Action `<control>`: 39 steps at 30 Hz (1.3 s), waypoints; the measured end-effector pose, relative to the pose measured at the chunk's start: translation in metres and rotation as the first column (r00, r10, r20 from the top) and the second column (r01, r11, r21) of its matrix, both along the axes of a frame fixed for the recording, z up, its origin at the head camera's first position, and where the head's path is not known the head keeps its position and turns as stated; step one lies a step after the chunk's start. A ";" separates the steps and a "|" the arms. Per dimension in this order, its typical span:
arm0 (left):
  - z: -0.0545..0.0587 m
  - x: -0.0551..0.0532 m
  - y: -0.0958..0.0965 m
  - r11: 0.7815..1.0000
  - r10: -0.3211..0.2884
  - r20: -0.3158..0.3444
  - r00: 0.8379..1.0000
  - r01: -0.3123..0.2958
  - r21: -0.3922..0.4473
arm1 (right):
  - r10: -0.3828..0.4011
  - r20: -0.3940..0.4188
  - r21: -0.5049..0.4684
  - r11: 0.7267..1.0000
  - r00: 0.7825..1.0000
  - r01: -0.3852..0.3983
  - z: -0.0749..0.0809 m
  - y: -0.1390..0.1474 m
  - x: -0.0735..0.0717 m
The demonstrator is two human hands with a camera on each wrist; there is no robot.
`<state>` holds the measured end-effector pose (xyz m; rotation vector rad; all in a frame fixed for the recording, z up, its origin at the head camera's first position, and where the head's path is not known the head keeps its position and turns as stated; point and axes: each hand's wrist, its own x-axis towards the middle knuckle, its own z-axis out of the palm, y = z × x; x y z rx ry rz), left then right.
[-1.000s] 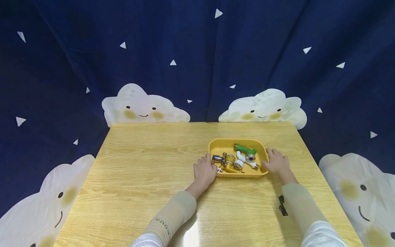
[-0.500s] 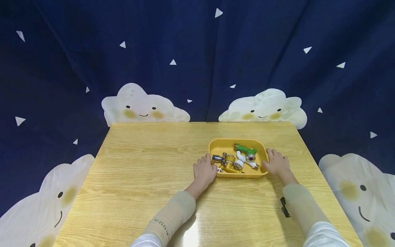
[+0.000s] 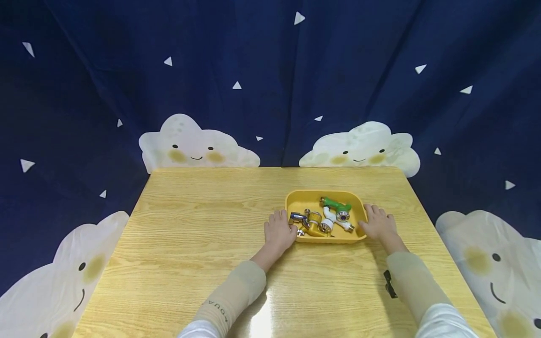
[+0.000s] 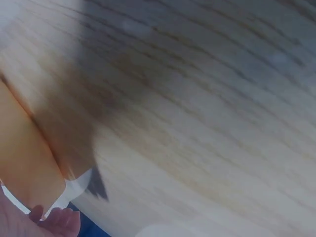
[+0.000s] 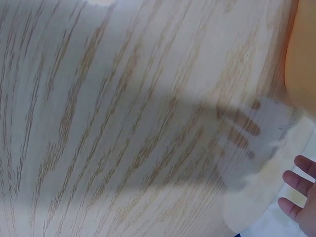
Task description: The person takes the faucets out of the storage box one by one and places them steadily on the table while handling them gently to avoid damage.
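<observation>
A yellow plastic bin (image 3: 306,195) sits on the wooden table, right of the middle. My left hand (image 3: 280,232) holds its near left corner, with the thumb at the rim and the fingers along the outside. At the opposite end, my right hand (image 3: 379,224) has its thumb over the rim and its fingers outside the wall. Inside lie small tap-like fittings: a green one (image 3: 336,205), a white one (image 3: 329,218) and a yellow one with shiny metal parts (image 3: 313,227). The left wrist view shows the bin's side (image 4: 24,153); the right wrist view shows its edge (image 5: 303,64).
Wood-grained table (image 3: 203,225) extends mostly to the left of the bin. A small black object (image 3: 390,284) shows beside the right forearm. Behind the table hangs a dark blue curtain (image 3: 270,56) with white triangles and smiling clouds.
Both hands stay at the bin, which has not visibly moved. The small black object beside the right forearm has shifted very slightly right and down.
</observation>
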<state>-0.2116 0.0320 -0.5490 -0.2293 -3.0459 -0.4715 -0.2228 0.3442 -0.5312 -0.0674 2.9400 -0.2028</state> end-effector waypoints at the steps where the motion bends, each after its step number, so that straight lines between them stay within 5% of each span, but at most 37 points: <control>1: 0.000 0.000 0.000 1.000 0.000 -0.004 1.000 0.000 -0.004 | -0.001 -0.001 -0.001 1.000 1.000 0.001 0.000 0.000 0.000; 18: 0.029 -0.018 0.007 0.994 -0.093 -0.111 0.989 0.087 -0.064 | -0.013 -0.015 -0.015 1.000 1.000 0.012 -0.002 -0.001 -0.001; 27: 0.036 -0.025 0.020 0.977 -0.176 -0.078 0.981 0.164 -0.139 | -0.016 -0.013 -0.023 1.000 1.000 0.016 -0.001 -0.002 0.001; 39: 0.038 -0.031 0.041 0.950 -0.187 0.059 0.981 0.195 -0.243 | -0.017 -0.015 -0.019 1.000 1.000 0.017 0.001 -0.001 0.002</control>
